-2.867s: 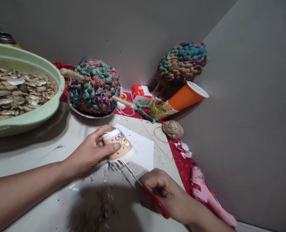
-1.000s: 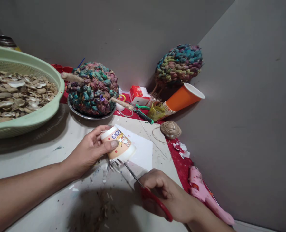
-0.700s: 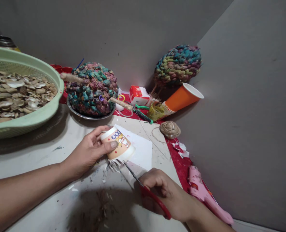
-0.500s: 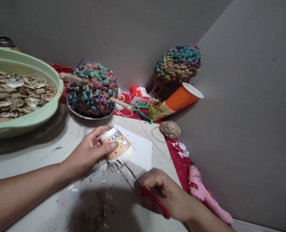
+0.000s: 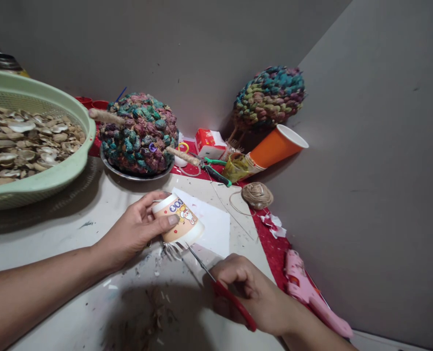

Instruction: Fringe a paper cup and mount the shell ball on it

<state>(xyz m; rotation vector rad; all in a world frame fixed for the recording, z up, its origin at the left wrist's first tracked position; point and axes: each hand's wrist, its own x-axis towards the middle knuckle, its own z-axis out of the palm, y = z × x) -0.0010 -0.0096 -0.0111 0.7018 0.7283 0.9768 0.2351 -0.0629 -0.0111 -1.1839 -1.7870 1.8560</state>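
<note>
A small paper cup (image 5: pixel 178 214) with a cartoon rabbit print is held tilted in my left hand (image 5: pixel 138 226), the thumb pressed on its printed side. Its lower edge is cut into a fringe of thin strips. My right hand (image 5: pixel 253 295) grips red-handled scissors (image 5: pixel 234 302); the blade tips reach the cup's lower edge, beside the fringe. Behind the cup, a white sheet of paper (image 5: pixel 216 226) lies on the table (image 5: pixel 66 278). Some of my right fingers are hidden behind the scissors' handle.
At left stands a green basket (image 5: pixel 87 122) of nut shells. Farther back are a coloured shell-covered ball (image 5: pixel 139 136) in a metal bowl, green-handled pliers (image 5: pixel 216 174), an orange paper cup (image 5: pixel 277 146) and a twine ball (image 5: pixel 257 196). A pink glue gun (image 5: pixel 307 292) lies at right.
Very little differs. The scissors have shifted very slightly at the cup's edge, while both hands stay in nearly the same place.
</note>
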